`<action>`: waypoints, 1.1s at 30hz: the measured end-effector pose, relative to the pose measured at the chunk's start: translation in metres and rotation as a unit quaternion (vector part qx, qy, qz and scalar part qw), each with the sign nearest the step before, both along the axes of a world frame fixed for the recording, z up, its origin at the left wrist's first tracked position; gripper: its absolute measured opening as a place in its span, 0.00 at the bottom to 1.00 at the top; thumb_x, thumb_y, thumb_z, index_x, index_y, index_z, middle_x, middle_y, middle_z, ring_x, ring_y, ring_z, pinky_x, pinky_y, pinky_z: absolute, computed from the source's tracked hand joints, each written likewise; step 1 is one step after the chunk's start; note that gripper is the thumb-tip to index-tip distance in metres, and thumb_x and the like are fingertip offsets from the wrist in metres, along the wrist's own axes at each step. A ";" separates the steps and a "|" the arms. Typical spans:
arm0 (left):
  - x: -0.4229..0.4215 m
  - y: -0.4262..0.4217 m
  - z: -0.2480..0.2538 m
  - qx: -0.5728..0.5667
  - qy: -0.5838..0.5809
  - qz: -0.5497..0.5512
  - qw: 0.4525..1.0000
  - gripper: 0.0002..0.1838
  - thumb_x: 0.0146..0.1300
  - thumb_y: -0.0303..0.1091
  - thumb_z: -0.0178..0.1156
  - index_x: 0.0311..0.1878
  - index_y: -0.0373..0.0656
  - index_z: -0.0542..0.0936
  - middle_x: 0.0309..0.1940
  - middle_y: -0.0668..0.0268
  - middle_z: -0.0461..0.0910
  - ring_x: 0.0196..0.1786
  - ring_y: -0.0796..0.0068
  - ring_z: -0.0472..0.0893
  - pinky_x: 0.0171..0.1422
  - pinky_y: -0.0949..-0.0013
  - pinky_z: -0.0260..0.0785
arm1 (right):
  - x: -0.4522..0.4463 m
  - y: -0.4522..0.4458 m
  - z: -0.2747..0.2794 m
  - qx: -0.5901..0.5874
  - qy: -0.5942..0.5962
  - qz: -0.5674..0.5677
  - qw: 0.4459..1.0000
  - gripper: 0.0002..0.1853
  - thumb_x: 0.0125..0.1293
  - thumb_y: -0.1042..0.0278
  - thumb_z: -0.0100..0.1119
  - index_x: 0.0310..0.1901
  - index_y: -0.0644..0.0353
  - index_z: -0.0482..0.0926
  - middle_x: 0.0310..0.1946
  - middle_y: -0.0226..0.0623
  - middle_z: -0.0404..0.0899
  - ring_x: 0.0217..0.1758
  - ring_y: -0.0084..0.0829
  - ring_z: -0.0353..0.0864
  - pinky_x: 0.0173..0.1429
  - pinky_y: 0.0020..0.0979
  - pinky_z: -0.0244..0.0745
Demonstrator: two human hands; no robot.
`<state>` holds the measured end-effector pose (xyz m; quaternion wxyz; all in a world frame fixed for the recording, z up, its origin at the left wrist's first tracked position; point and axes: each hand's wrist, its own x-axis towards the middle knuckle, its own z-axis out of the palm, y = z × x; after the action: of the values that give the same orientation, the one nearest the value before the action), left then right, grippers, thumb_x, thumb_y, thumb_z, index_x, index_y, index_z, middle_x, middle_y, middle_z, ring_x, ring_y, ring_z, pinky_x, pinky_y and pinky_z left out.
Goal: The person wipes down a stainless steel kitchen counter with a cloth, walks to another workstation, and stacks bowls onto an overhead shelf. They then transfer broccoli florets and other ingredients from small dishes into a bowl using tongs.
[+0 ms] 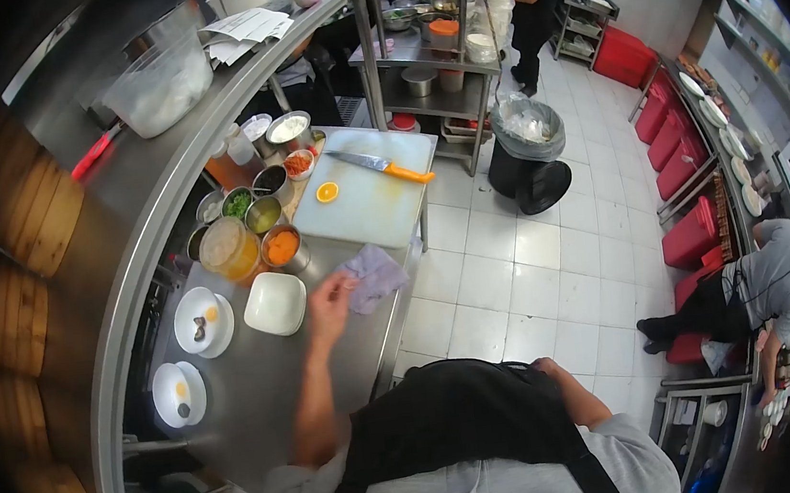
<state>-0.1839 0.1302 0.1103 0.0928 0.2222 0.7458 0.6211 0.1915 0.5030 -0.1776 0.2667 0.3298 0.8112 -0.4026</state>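
Observation:
My left hand (330,301) is closed on the edge of a light purple cloth (377,278), which lies at the near side of the steel counter. Just left of that hand stands a square white bowl (275,304). Beyond the cloth is a white cutting board (381,205) with an orange-handled knife (373,163) and half an orange (327,192) on it. At my waist, against the black apron (461,413), rests my right hand (549,366); its fingers are mostly hidden.
Metal tins of toppings, including grated orange food (282,247) and chopped greens (237,203), line the counter's left. White bowls (179,394) stand nearer me. A raised steel shelf (140,244) runs along the left. A lined bin (527,127) stands on the floor; co-workers are at the right and back.

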 end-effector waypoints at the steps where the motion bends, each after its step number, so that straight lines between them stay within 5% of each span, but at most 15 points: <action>1: -0.003 -0.012 0.023 0.050 0.035 -0.016 0.998 0.12 0.65 0.30 0.55 0.49 0.35 0.77 0.38 0.63 0.82 0.44 0.73 0.79 0.56 0.69 0.68 | -0.006 0.005 0.001 -0.022 0.009 -0.032 0.999 0.20 0.57 0.56 0.60 0.45 0.63 0.81 0.39 0.47 0.82 0.40 0.39 0.83 0.45 0.36 0.79; 4: 0.011 -0.045 0.127 0.044 0.237 0.059 0.969 0.11 0.68 0.33 0.52 0.47 0.37 0.77 0.40 0.62 0.81 0.42 0.75 0.79 0.47 0.71 0.71 | -0.035 -0.001 0.062 -0.124 -0.011 -0.166 0.978 0.17 0.61 0.65 0.59 0.48 0.66 0.77 0.39 0.43 0.82 0.39 0.35 0.83 0.38 0.36 0.79; 6: 0.042 -0.054 0.213 0.000 0.445 0.136 0.885 0.11 0.68 0.27 0.50 0.48 0.34 0.77 0.40 0.59 0.81 0.41 0.72 0.79 0.46 0.70 0.72 | -0.040 0.013 0.052 -0.141 0.002 -0.163 0.976 0.17 0.62 0.66 0.57 0.51 0.66 0.75 0.40 0.44 0.81 0.38 0.36 0.83 0.37 0.36 0.80; 9: 0.071 -0.078 0.274 0.082 0.511 0.285 0.807 0.12 0.68 0.26 0.49 0.50 0.31 0.77 0.38 0.56 0.81 0.39 0.69 0.80 0.46 0.68 0.74 | -0.038 0.023 0.050 -0.164 0.020 -0.154 0.974 0.19 0.63 0.68 0.55 0.54 0.69 0.71 0.43 0.46 0.80 0.38 0.38 0.83 0.35 0.34 0.82; 11: 0.082 -0.088 0.314 0.080 0.556 0.391 0.729 0.13 0.69 0.29 0.50 0.46 0.30 0.79 0.36 0.58 0.82 0.37 0.72 0.80 0.44 0.70 0.73 | -0.027 0.030 0.050 -0.186 0.033 -0.156 0.969 0.19 0.63 0.68 0.55 0.54 0.69 0.71 0.43 0.48 0.79 0.40 0.39 0.83 0.35 0.35 0.82; 13: 0.085 -0.104 0.345 0.007 0.543 0.455 0.706 0.13 0.69 0.34 0.52 0.47 0.34 0.80 0.35 0.62 0.82 0.37 0.75 0.80 0.43 0.75 0.71 | -0.006 0.037 0.048 -0.232 0.031 -0.176 0.956 0.19 0.62 0.70 0.56 0.54 0.68 0.71 0.39 0.45 0.81 0.39 0.38 0.84 0.33 0.34 0.81; 17: 0.046 -0.176 0.367 -0.061 0.458 0.480 0.746 0.16 0.68 0.40 0.54 0.47 0.38 0.80 0.32 0.63 0.82 0.36 0.75 0.80 0.42 0.75 0.70 | 0.051 0.048 0.039 -0.155 0.001 -0.124 0.980 0.16 0.60 0.67 0.58 0.47 0.67 0.77 0.35 0.43 0.82 0.34 0.35 0.82 0.32 0.33 0.78; 21: 0.013 -0.245 0.364 -0.358 0.375 0.490 0.700 0.24 0.62 0.53 0.55 0.46 0.39 0.80 0.27 0.60 0.82 0.36 0.73 0.81 0.43 0.69 0.69 | 0.116 0.068 0.010 -0.146 0.012 -0.072 0.987 0.13 0.57 0.65 0.60 0.39 0.66 0.82 0.32 0.40 0.82 0.31 0.31 0.80 0.34 0.31 0.76; 22: 0.024 -0.230 0.366 -0.400 0.354 0.492 0.688 0.24 0.62 0.53 0.56 0.45 0.39 0.81 0.31 0.56 0.82 0.38 0.66 0.82 0.44 0.66 0.70 | 0.119 0.063 0.049 -0.081 0.032 0.012 0.996 0.14 0.55 0.63 0.62 0.37 0.67 0.82 0.32 0.41 0.82 0.33 0.30 0.80 0.38 0.31 0.76; 25: 0.019 -0.222 0.360 -0.420 0.407 0.452 0.674 0.25 0.62 0.54 0.54 0.44 0.38 0.81 0.36 0.47 0.81 0.43 0.51 0.81 0.48 0.59 0.70 | 0.148 0.075 0.046 -0.132 0.123 0.013 0.984 0.17 0.55 0.62 0.63 0.38 0.70 0.82 0.33 0.42 0.83 0.35 0.30 0.80 0.40 0.31 0.76; 29: 0.005 -0.222 0.359 -0.493 0.316 0.406 0.701 0.25 0.62 0.53 0.55 0.44 0.36 0.80 0.39 0.47 0.80 0.45 0.51 0.80 0.51 0.60 0.69 | 0.157 0.099 -0.005 -0.207 0.115 -0.080 0.968 0.19 0.56 0.61 0.61 0.40 0.71 0.81 0.34 0.45 0.83 0.37 0.31 0.81 0.43 0.31 0.76; 33: -0.006 -0.229 0.358 -0.471 0.307 0.392 0.728 0.25 0.62 0.52 0.55 0.44 0.36 0.80 0.40 0.47 0.81 0.45 0.52 0.79 0.51 0.60 0.69 | 0.120 0.095 0.014 -0.061 0.061 0.007 0.996 0.20 0.57 0.59 0.60 0.43 0.70 0.80 0.36 0.47 0.83 0.39 0.33 0.82 0.45 0.31 0.76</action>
<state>-0.1903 -0.0986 0.4685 -0.3006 0.0163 0.9511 0.0688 0.3115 0.5984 -0.1639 0.2391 0.2823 0.8023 -0.4684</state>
